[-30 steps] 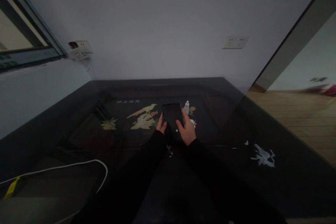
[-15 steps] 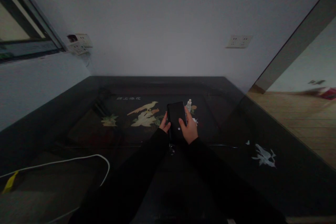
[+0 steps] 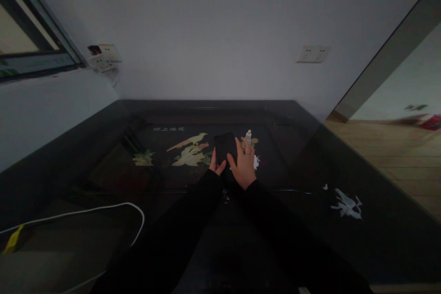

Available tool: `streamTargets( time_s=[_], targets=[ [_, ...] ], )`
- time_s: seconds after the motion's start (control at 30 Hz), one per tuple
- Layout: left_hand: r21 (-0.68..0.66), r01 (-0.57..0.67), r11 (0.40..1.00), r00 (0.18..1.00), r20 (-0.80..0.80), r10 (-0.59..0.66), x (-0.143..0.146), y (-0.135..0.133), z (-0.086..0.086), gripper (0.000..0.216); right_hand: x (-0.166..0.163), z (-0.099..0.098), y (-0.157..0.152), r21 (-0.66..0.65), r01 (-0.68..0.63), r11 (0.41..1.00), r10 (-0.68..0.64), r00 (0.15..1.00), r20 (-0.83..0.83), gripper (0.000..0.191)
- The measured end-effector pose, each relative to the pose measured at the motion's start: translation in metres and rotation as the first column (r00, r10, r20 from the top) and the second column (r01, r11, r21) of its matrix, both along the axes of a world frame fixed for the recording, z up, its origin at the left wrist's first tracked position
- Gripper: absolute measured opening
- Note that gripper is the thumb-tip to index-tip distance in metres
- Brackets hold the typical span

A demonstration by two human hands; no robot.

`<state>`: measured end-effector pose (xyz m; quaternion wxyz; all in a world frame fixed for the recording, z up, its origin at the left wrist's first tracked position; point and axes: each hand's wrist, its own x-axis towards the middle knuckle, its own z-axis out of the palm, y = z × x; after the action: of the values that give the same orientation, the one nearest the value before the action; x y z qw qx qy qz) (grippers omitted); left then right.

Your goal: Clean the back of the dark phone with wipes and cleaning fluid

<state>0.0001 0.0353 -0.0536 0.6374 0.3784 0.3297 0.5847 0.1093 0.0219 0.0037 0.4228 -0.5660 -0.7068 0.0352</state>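
Over the dark tabletop, my two hands hold a black smartphone [image 3: 225,143] with a dark face turned up. My left hand [image 3: 216,164] grips its lower left edge, thumb at the front. My right hand [image 3: 244,167] is at the right edge, its thumb by the lower corner and its fingers somewhat apart. A ring shows on one right finger. Just beyond those fingers is a small pale bottle-shaped thing [image 3: 248,135]. A white ragged-edged patch [image 3: 256,161] shows beside the right hand. The phone's underside is hidden.
The glossy black table [image 3: 299,142] bears a pale bird-and-flower design [image 3: 189,155] and a white bird shape [image 3: 347,205]. A white cable [image 3: 86,210] with a yellow tag [image 3: 14,240] curves at the left. Wall sockets [image 3: 313,53] sit above the table's back edge.
The phone has shifted slightly left, and the white dot on its face no longer shows. My right hand has moved a little left, with its fingers more spread along the edge.
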Motion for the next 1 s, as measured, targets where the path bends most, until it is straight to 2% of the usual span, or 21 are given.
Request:
streamTargets(
  time_s=[0.17, 0.23, 0.3, 0.33, 0.37, 0.4, 0.47, 0.5, 0.53, 0.6, 0.77, 0.9, 1.0],
  targets=[
    [0.059, -0.053, 0.997, 0.995, -0.077, 0.057, -0.003, 0.0, 0.003, 0.098, -0.003, -0.004, 0.005, -0.068, -0.21, 0.975, 0.199, 0.971, -0.135, 0.066],
    [0.064, -0.056, 0.996, 0.995, -0.081, 0.061, -0.005, 0.0, 0.006, 0.098, -0.001, -0.003, 0.006, -0.085, -0.31, 0.947, 0.281, 0.927, -0.248, 0.067],
    [0.062, -0.04, 0.997, 0.996, -0.076, 0.045, -0.008, 0.001, 0.01, 0.097, 0.006, -0.002, 0.005, -0.122, -0.424, 0.897, 0.342, 0.843, -0.415, 0.066],
    [0.063, -0.035, 0.997, 0.996, -0.074, 0.04, -0.01, 0.002, 0.011, 0.097, 0.011, -0.002, 0.004, -0.168, -0.494, 0.853, 0.353, 0.783, -0.513, 0.065],
    [0.066, -0.035, 0.997, 0.997, -0.073, 0.04, -0.012, 0.003, 0.012, 0.097, 0.018, -0.004, 0.003, -0.234, -0.575, 0.784, 0.341, 0.714, -0.611, 0.066],
    [0.074, -0.042, 0.996, 0.996, -0.074, 0.047, -0.014, 0.004, 0.013, 0.097, 0.025, -0.005, 0.001, -0.312, -0.661, 0.682, 0.305, 0.645, -0.7, 0.067],
    [0.095, -0.068, 0.993, 0.994, -0.082, 0.076, -0.016, 0.007, 0.014, 0.098, 0.038, -0.009, -0.001, -0.426, -0.795, 0.431, 0.191, 0.542, -0.818, 0.068],
    [0.105, -0.076, 0.992, 0.993, -0.086, 0.086, -0.017, 0.008, 0.014, 0.099, 0.044, -0.012, -0.003, -0.442, -0.826, 0.348, 0.15, 0.515, -0.844, 0.065],
    [0.116, -0.074, 0.991, 0.992, -0.09, 0.084, -0.016, 0.009, 0.013, 0.099, 0.047, -0.013, -0.004, -0.444, -0.841, 0.308, 0.124, 0.498, -0.858, 0.061],
    [0.148, -0.058, 0.987, 0.992, -0.104, 0.074, -0.015, 0.008, 0.013, 0.095, 0.051, -0.016, -0.005, -0.429, -0.846, 0.318, 0.116, 0.484, -0.868, 0.053],
    [0.178, -0.01, 0.984, 0.988, -0.15, 0.037, -0.011, -0.001, 0.017, 0.086, 0.048, -0.019, -0.008, -0.423, -0.844, 0.329, 0.11, 0.479, -0.871, 0.049],
    [0.188, -0.036, 0.982, 0.987, -0.147, 0.065, -0.011, -0.006, 0.025, 0.083, 0.046, -0.02, -0.01, -0.419, -0.825, 0.379, 0.097, 0.486, -0.868, 0.036],
    [0.195, -0.026, 0.98, 0.987, -0.149, 0.056, -0.012, -0.007, 0.028, 0.081, 0.043, -0.022, -0.012, -0.428, -0.808, 0.406, 0.087, 0.5, -0.862, 0.035]
  ],
)
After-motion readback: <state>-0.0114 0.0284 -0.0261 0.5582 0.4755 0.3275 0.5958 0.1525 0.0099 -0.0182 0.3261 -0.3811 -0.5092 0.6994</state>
